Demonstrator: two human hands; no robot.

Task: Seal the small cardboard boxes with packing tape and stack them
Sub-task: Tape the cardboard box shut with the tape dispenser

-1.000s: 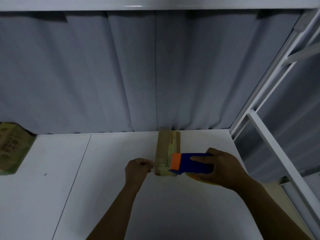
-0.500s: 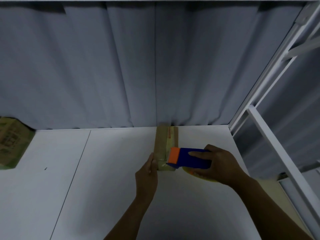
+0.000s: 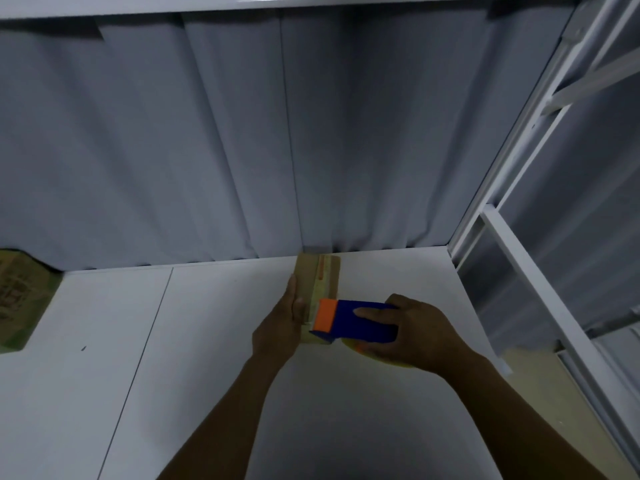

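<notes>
A small flat cardboard box (image 3: 317,275) lies on the white table (image 3: 207,341), its far end near the curtain, with a strip of tape running along its top. My left hand (image 3: 282,327) rests with straight fingers against the box's left side. My right hand (image 3: 412,336) grips a blue tape dispenser (image 3: 360,323) with an orange front end, which sits on the near end of the box. The yellowish tape roll (image 3: 374,358) shows just under that hand.
Another cardboard box (image 3: 20,299) stands at the table's far left edge. A grey curtain (image 3: 242,150) closes off the back. A white metal frame (image 3: 540,271) runs along the right side of the table.
My left hand has opened from a fist and moved up against the box's left side. The dispenser has stayed at the near end of the box.
</notes>
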